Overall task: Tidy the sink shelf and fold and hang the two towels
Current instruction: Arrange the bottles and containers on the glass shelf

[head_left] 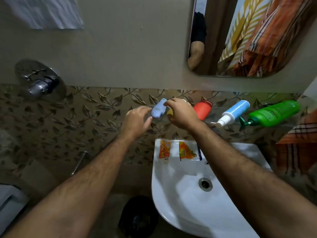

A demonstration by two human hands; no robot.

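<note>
Centre frame: right hand (180, 114) pinching top of pale blue bottle (158, 109) at glass shelf's (212, 117) left end; left hand (137, 120) released, fingers loose beside it. Best set upright, well back from front lip (glass, slippery). Room rightward scant: red bottle (202, 109), toppled blue pump bottle (233, 112), green bottle (274, 112). Orange towel (296, 143) at right edge.

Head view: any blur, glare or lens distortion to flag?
Head view: dim light; motion blur on left hand, right hand and pale blue bottle; wide-angle bending tilts the green bottle; glare on the sink rim; corners soft.
</note>
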